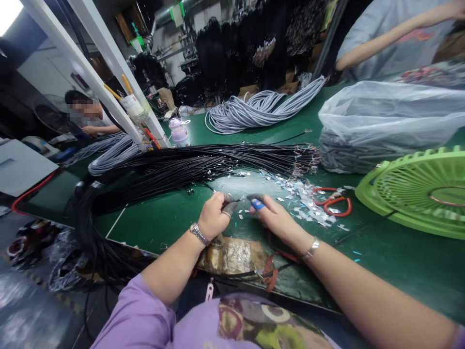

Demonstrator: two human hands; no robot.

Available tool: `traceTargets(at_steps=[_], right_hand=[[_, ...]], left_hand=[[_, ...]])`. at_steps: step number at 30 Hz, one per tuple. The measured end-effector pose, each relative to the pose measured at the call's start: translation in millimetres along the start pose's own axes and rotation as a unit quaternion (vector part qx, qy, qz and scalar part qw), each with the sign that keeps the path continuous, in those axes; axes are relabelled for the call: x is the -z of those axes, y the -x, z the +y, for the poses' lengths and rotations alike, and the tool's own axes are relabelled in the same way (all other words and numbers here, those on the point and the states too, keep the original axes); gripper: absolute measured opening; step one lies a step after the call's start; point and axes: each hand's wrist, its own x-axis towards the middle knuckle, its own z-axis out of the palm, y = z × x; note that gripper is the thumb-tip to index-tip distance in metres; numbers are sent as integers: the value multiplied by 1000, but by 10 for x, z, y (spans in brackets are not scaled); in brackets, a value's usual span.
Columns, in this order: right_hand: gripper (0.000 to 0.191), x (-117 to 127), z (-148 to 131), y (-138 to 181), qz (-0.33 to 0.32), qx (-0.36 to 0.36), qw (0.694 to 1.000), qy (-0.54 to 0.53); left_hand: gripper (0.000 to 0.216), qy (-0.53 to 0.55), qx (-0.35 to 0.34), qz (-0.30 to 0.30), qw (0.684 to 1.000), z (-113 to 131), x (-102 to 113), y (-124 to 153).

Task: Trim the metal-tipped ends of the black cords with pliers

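Observation:
My left hand (212,215) is closed in a pinch around a black cable (235,200), whose thin end sticks out toward the right. Dark finger covers show on its fingertips. Facing it across a small gap, my right hand (278,220) has thumb and fingers pressed together, with blue tape on one digit. Whatever lies between those fingers is too small to make out. Just beyond both hands lies a thick bundle of black cables (189,162), with stripped coloured wire ends (307,157) at its right. White and blue scraps (308,203) are strewn beside my right hand.
Red-handled scissors (332,206) lie among the scraps. A green fan (417,189) and a clear plastic bag (385,126) stand at right. Behind are coiled grey cables (250,114) and a bottle (179,132). A taped pad (234,254) sits at the table edge. Two other people work nearby.

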Motion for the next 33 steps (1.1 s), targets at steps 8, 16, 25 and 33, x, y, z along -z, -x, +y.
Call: traceTargets(at_steps=[8,16,25,33], right_hand=[[17,51,114,-82,18,199,927,317],[22,-23,152,-101,21,306,889,341],[22,-34,208,-127,17,305,876,372],[20,-14,153,-163,-15,209,923,322]], left_hand=[[22,360,322,-90,871,47,-12,-130],[14,449,398,-147,786,117,23,-153],[21,395,376,-144,826,154,-66,-141],[26,374,374,-158,834,119,-72,-153]])
